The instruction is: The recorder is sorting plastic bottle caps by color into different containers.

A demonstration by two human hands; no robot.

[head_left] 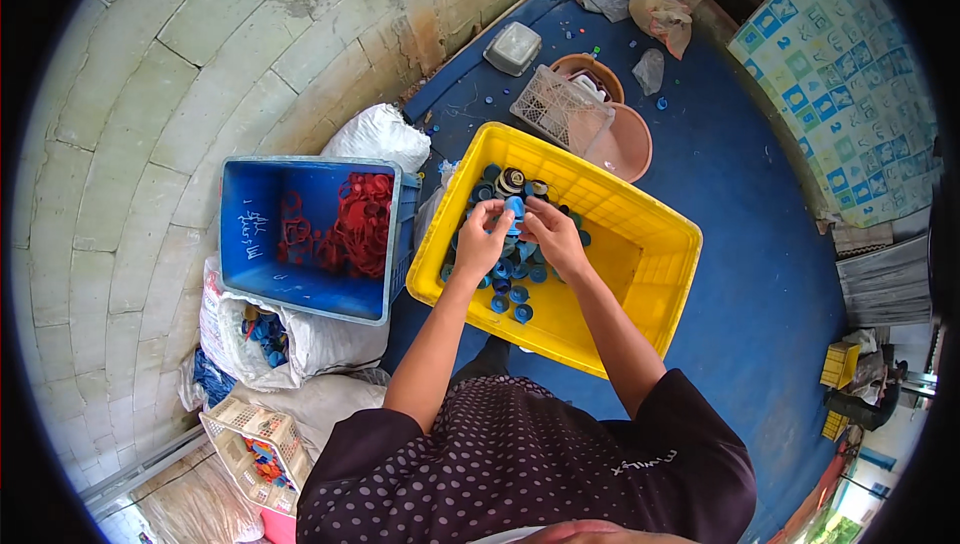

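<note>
Blue cap (pixel 515 206), head view: held up over the yellow crate (pixel 620 262), between the two hands.
Left hand (pixel 482 237): fingertips pinched on the cap's left side.
Right hand (pixel 558 239): fingertips grasping its right side; a light, opposed grip should probably allow turning without slipping.
Loose caps (pixel 519 294): lying below; working low over them would likely contain a dropped piece.
Cap underside: obscured; exact finger contacts and fine detail too small to tell.
</note>
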